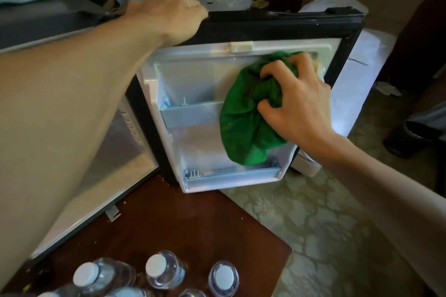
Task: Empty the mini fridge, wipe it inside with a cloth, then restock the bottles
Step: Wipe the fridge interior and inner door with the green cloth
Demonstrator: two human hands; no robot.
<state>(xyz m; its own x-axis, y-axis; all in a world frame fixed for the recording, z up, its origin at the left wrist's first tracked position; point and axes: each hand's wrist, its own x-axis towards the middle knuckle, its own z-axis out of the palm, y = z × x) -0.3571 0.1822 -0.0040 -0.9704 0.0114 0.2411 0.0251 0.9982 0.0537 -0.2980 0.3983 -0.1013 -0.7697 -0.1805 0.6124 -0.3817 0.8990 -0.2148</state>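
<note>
1. The left hand (169, 17) curls over the top edge of the open door (277, 24), fingertips hidden behind it, probably to steady it against the wiping push.
2. The right hand (296, 96) digs bent fingers into a bunched green cloth (246, 118), pressing the soft wad on the door's smooth white plastic liner near its upper right corner.
3. The fridge (115, 164) cavity shows nothing inside. Clear bottles (164, 270) with white caps stand on the dark wood top (193, 224) in front, handy for restocking.
</note>
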